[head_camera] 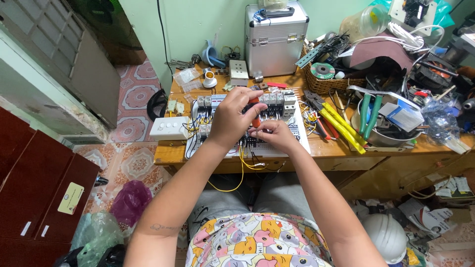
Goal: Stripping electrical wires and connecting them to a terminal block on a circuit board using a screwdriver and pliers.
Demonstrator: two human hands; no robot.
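The white perforated wiring board (pixel 302 141) sits at the centre of the frame on the wooden counter (pixel 341 151), and most of the work on it looks done, as far as I can judge. A row of grey breakers (pixel 274 99) is already mounted along its top edge, more modules stand to the left of my hands, and yellow wires (pixel 242 165) run between them, with one loop hanging off the front edge. What seems left is the connection in the middle. My left hand (pixel 232 118) is curled over a red-handled screwdriver (pixel 254 112), fingers pinching its handle. My right hand (pixel 274 134) lies just below it on the board, its fingers pressed together on something I cannot make out.

The counter is crowded. A silver metal case (pixel 276 42) stands against the pale green wall at upper centre. A wicker basket (pixel 326 84) of parts sits to its right. A metal bowl (pixel 376 136) with green-handled pliers (pixel 368 111) is at right, and a yellow-handled tool (pixel 344 128) lies beside the board. A white switch plate (pixel 168 127) rests at the counter's left end.

Below, patterned floor tiles (pixel 136 158) show at left beside a dark red cabinet (pixel 39 188). A white hard hat (pixel 388 235) lies at lower right.
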